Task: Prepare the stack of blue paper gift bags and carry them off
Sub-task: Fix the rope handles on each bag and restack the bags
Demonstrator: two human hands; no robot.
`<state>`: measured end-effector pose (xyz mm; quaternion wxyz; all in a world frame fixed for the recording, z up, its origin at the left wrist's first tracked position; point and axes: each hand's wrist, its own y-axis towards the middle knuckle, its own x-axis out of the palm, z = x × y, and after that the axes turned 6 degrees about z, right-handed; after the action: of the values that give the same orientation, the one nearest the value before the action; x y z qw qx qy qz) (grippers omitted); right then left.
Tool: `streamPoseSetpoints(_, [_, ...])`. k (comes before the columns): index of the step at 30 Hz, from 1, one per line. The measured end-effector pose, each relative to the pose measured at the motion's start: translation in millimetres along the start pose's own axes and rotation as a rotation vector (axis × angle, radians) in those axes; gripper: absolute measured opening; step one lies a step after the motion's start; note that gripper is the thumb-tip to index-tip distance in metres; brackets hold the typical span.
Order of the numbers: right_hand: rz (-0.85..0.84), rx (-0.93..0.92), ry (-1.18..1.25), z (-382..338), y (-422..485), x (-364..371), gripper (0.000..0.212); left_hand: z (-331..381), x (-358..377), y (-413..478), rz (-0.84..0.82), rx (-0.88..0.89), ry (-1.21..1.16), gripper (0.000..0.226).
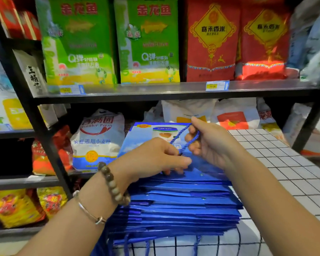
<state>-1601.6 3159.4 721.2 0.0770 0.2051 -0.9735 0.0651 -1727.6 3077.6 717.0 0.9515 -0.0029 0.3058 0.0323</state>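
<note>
right grip (209, 143) pinches the twisty cord (182, 130), left grip (153, 157) clamps the glossy bag stack (183, 204) at the tiled tabletop (284, 163) edge

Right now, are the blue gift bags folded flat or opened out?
Folded flat. The blue gift bags lie as thin layers stacked on each other; the right hand pinches the top bag's rope handle.

2 hands (211, 143), 1 stack (183, 204), 2 green bags (78, 39), 2 red bags (212, 39)

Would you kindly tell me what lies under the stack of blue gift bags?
A white gridded surface shows beside the stack; the part directly beneath is covered.
</note>
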Motion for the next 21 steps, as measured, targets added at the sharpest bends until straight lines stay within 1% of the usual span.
streamPoseSetpoints(1, [0.002,0.003,0.005,1,1,0,0.035,-3,0,1,0.003,0.016,0.017,0.022])
streamPoseSetpoints(3, [0.01,0.005,-0.013,5,0,-1,0.034,-6,1,2,0.021,0.024,0.019,0.024])
streamPoseSetpoints(5, [0.02,0.012,-0.049,7,-2,-5,0.033,-6,3,2,0.049,0.018,-0.036,0.028])
streamPoseSetpoints(6, [0.028,0.019,-0.086,8,-2,-7,0.032,-6,5,2,0.063,0.014,-0.06,0.031])
streamPoseSetpoints(7, [0.052,0.001,-0.176,9,-2,-10,0.03,-6,6,2,0.077,0.016,-0.063,0.033])
streamPoseSetpoints(8, [0.101,-0.047,-0.317,10,-1,-14,0.027,-7,8,1,0.089,0.021,-0.044,0.035])
streamPoseSetpoints(9, [0.181,-0.138,-0.476,11,0,-19,0.023,-8,9,2,0.1,0.033,-0.015,0.037])
streamPoseSetpoints(10, [0.276,-0.279,-0.599,11,0,-23,0.018,-8,9,2,0.107,0.045,0.016,0.038])
streamPoseSetpoints(11, [0.318,-0.43,-0.66,9,-2,-27,0.014,-9,10,2,0.111,0.061,0.045,0.039])
streamPoseSetpoints(12, [0.27,-0.544,-0.683,8,-7,-29,0.015,-9,11,3,0.108,0.074,0.066,0.04])
streamPoseSetpoints(13, [0.135,-0.609,-0.669,6,-12,-30,0.021,-9,11,3,0.102,0.089,0.077,0.04])
streamPoseSetpoints(14, [-0.034,-0.603,-0.609,5,-19,-29,0.027,-9,11,3,0.094,0.102,0.085,0.04])
streamPoseSetpoints(15, [-0.177,-0.559,-0.551,6,-26,-27,0.029,-9,11,4,0.086,0.116,0.094,0.041])
streamPoseSetpoints(16, [-0.261,-0.543,-0.544,7,-29,-26,0.028,-8,11,4,0.075,0.122,0.105,0.041])
streamPoseSetpoints(17, [-0.283,-0.57,-0.578,9,-30,-24,0.025,-8,11,4,0.063,0.127,0.116,0.042])
streamPoseSetpoints(18, [-0.267,-0.597,-0.584,11,-29,-24,0.022,-8,11,4,0.049,0.128,0.129,0.043])
streamPoseSetpoints(19, [-0.249,-0.602,-0.547,14,-27,-24,0.02,-7,12,4,0.037,0.128,0.134,0.043])
streamPoseSetpoints(21, [-0.232,-0.553,-0.455,15,-25,-25,0.021,-6,11,2,0.026,0.121,0.087,0.044])
